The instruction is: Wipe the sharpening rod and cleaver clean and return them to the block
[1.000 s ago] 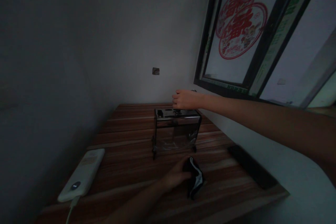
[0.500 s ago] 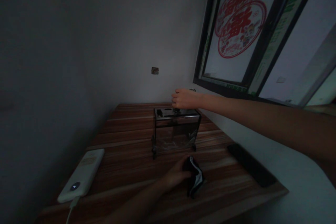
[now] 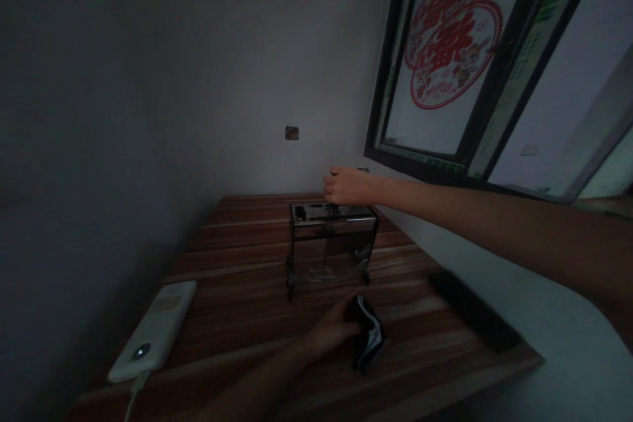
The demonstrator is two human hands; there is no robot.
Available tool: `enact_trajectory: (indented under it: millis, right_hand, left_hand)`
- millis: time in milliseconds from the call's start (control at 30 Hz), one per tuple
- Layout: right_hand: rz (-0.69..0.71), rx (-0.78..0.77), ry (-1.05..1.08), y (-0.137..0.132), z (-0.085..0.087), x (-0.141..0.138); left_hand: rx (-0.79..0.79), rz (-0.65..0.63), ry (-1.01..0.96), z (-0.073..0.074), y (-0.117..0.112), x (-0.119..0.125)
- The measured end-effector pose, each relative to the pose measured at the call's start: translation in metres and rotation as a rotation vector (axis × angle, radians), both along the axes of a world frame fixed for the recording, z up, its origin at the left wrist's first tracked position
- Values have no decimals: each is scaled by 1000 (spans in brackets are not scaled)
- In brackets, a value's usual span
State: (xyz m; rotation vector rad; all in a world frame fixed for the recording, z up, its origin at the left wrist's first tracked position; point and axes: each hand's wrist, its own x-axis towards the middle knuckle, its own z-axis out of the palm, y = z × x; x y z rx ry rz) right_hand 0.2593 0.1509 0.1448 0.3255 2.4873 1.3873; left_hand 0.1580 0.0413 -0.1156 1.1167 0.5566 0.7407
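A small clear-sided box [image 3: 324,257] with a dark frame, a shiny top and short feet stands on the wood-grain table. My right hand [image 3: 349,186] is closed just above its top, fingers curled down; what they grip is hidden. Past the back of this hand shows a small bit of something round [image 3: 363,170], too small to name. Nearer to me, my left hand [image 3: 336,330] has its fingers closed on a dark, folded, cloth-like piece [image 3: 368,333] with a pale stripe, in front of the box.
On the table's left lies a white power bank [image 3: 155,330] with a cable [image 3: 132,402] plugged in. A flat black slab [image 3: 473,310], perhaps a phone, lies along the right edge by the wall. A dark-framed window [image 3: 435,158] with red decorations is at the upper right.
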Motion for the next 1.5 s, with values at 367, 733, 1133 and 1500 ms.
enact_trajectory:
  millis: [367, 733, 1133, 1500]
  right_hand:
    - [219, 70, 38, -5, 4, 6]
    - [425, -132, 769, -89, -35, 50]
    - [-26, -843, 1837, -87, -242, 57]
    - [-647, -1601, 1967, -80, -257, 55]
  left_hand:
    - [-38, 44, -30, 0, -1, 0]
    - [-55, 167, -53, 11, -2, 2]
    - [233, 325, -70, 4, 7, -2]
    - [584, 302, 92, 13, 10, -7]
